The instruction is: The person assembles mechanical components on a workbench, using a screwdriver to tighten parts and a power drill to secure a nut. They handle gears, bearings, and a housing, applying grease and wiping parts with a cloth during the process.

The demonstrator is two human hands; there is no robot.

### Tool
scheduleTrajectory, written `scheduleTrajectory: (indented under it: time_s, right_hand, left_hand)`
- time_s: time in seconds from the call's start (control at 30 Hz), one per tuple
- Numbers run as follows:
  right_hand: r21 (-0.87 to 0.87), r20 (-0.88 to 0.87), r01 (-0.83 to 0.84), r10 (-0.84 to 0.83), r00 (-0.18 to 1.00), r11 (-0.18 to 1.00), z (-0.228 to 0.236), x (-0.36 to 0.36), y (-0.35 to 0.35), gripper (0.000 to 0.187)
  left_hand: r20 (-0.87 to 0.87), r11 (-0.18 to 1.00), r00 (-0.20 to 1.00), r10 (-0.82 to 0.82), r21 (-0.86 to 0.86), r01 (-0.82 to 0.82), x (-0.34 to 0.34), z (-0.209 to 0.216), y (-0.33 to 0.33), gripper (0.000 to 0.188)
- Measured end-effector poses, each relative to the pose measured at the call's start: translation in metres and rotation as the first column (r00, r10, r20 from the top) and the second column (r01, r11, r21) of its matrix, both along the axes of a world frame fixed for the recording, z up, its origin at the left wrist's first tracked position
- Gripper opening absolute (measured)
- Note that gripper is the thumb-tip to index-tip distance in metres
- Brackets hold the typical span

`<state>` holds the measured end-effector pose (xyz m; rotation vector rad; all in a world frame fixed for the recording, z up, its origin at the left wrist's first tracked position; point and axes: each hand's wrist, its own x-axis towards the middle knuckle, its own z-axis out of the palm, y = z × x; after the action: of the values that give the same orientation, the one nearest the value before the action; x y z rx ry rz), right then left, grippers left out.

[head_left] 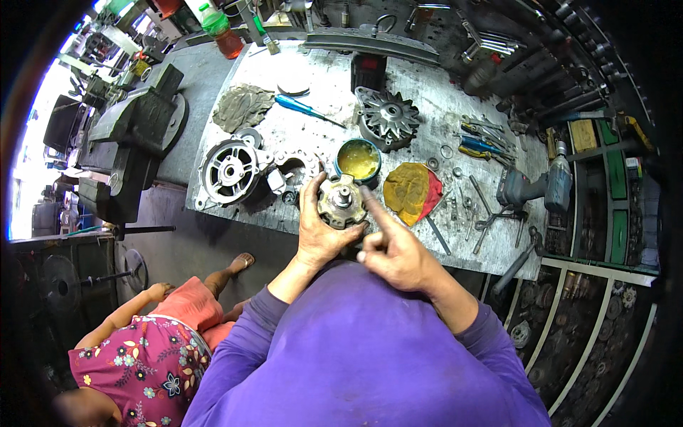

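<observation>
Head view, places off the tub (358,161) (blue wall, yellow grease-like stuff inside). Rotor (343,203) is on the near side of the tub, just beside it, shaft end up. Left hand (316,231) has it: grip closed round the rim, fingers on the left, thumb across the near edge. Right hand (402,255): index finger out, tip at the rotor's right edge, other fingers curled. Can't tell if the tip touches, or if that grip holds anything.

On the bench (441,99): silver housing (229,172) lies left of the tub, round opening up. Finned part (390,114) sits beyond the tub and a bit right. Blue screwdriver (306,109) lies beyond and left, grey rag (243,108) farther left. Brown-and-red cloth (410,192) is near the tub's right side. Farther right: pliers (478,146), three-arm wrench (491,215), then the drill (537,186), well apart from the tub.

Off the bench, vise (135,117) is well left of the tub. Another person (146,356) in a flowered top is left and much nearer the camera wearer's side.
</observation>
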<state>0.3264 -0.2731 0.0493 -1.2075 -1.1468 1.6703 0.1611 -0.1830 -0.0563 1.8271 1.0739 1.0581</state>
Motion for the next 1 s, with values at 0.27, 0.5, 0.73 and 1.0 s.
scheduleTrajectory:
  time_s: [0.27, 0.5, 0.73, 1.0]
  right_hand:
    - [0.292, 0.589, 0.221, -0.357, 0.725, 0.931, -0.034, 0.05, -0.005, 0.037]
    - [-0.043, 0.989, 0.138, 0.023, 0.144, 0.99, -0.107, 0.085, 0.032, 0.061]
    - [0.423, 0.865, 0.179, -0.454, 0.214, 0.888, -0.158, 0.09, 0.016, 0.025]
    - [0.323, 0.925, 0.133, -0.343, 0.167, 0.937, -0.136, 0.08, 0.016, 0.031]
  left_hand:
    - [0.094, 0.994, 0.996, -0.008, -0.105, 0.018, 0.003, -0.006, -0.002, 0.114]
    - [0.037, 0.998, 0.999, -0.027, -0.052, 0.028, 0.002, -0.002, -0.007, 0.114]
    - [0.051, 0.998, 0.998, -0.021, -0.06, 0.025, 0.002, -0.003, -0.008, 0.114]
    - [0.002, 0.999, 0.999, -0.032, 0.016, 0.032, -0.002, 0.007, -0.011, 0.114]
